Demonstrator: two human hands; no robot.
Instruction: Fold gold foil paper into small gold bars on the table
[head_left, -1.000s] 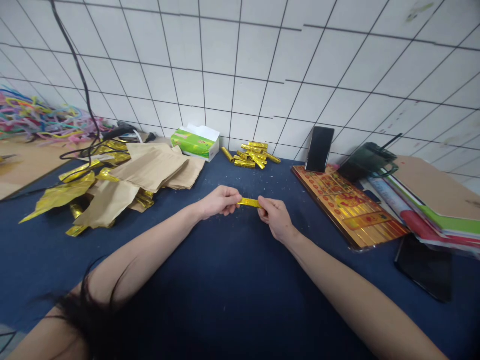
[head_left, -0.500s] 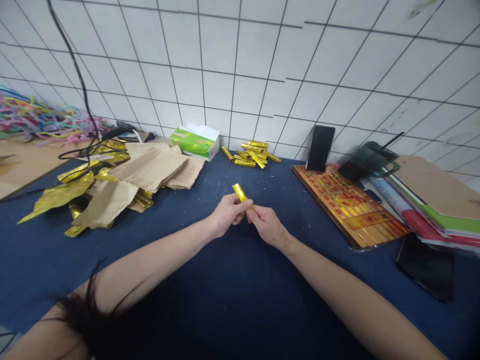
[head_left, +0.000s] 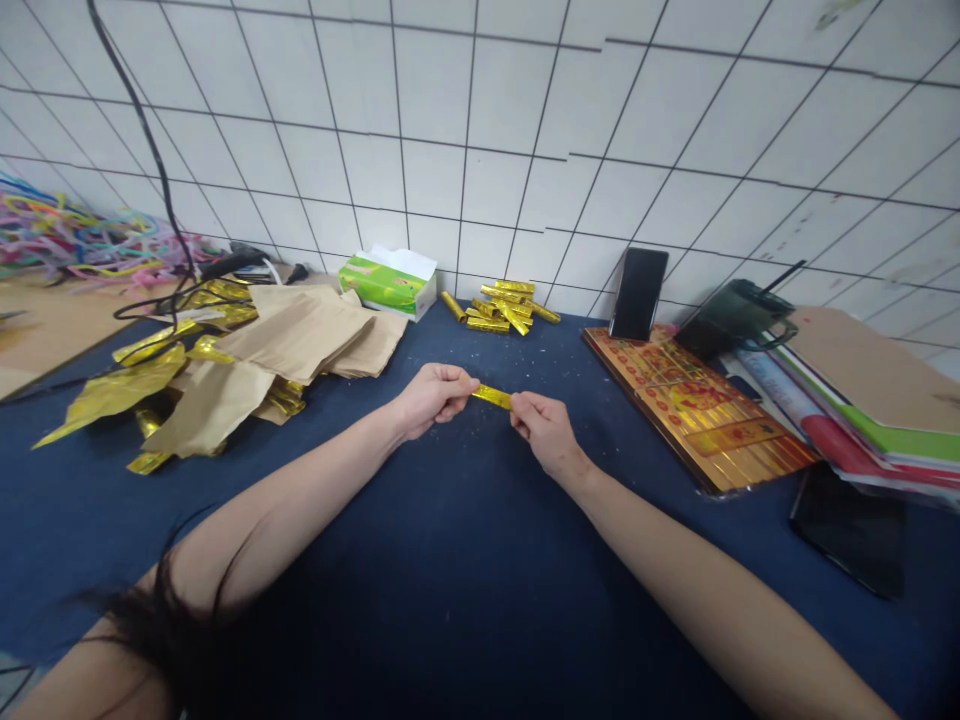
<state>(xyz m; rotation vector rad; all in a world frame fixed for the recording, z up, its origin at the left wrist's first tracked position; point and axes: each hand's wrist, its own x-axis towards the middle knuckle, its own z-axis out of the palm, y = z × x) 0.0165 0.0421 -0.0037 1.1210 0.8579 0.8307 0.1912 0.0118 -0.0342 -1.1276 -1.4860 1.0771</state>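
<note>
Between my two hands is a narrow strip of shiny gold foil paper point(head_left: 493, 396), held nearly level above the dark blue tabletop point(head_left: 465, 560). My left hand point(head_left: 439, 398) pinches its left end between thumb and fingers. At the other end, my right hand point(head_left: 541, 425) grips it with curled fingers. Just beyond the hands, against the wall, lies a small pile of rolled gold foil paper pieces point(head_left: 510, 308). Both ends of the strip are partly covered by my fingertips.
Brown paper sheets point(head_left: 307, 325) and loose gold foil point(head_left: 124, 390) lie at left, under a black cable point(head_left: 161, 165). A green tissue pack point(head_left: 386, 283) stands at the wall. To the right are a phone point(head_left: 639, 293), a red-gold packet point(head_left: 701, 405), a dark mug point(head_left: 731, 315) and stacked folders point(head_left: 877, 385).
My hands have drawn apart, the left one moving left and the right one slightly right. The gold strip has turned from slanting upward to nearly level, stretched between them.
</note>
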